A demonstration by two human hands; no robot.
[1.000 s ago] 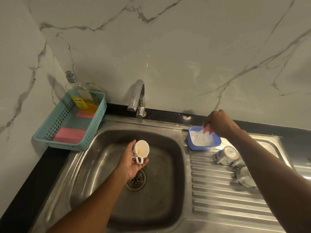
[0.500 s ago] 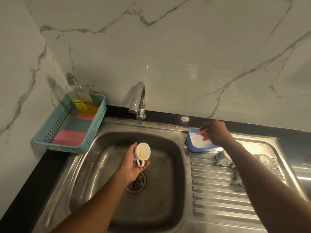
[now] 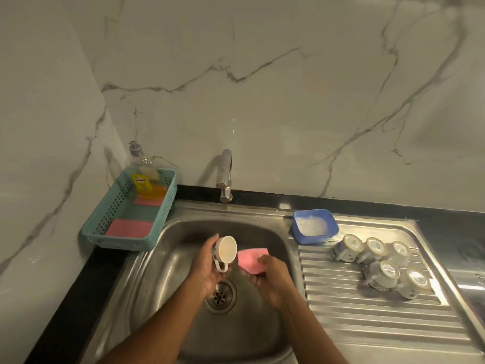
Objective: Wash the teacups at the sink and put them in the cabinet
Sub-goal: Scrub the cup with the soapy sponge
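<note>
Now the left hand (image 3: 210, 269) grips the teacup (image 3: 225, 250), mouth facing right, seemingly just clear of the pink sponge (image 3: 250, 260) pinched by the right hand (image 3: 271, 281).

a stainless steel sink unit (image 3: 367, 334) sits in a black counter (image 3: 78, 290). on its ribbed drainboard (image 3: 354, 306) five teacups (image 3: 381, 264) lie clustered upside down, touching; a blue tub (image 3: 315, 227) of white soapy stuff sits at the board's back corner. a teal basket (image 3: 115, 232) rests on the counter's left end.
</note>
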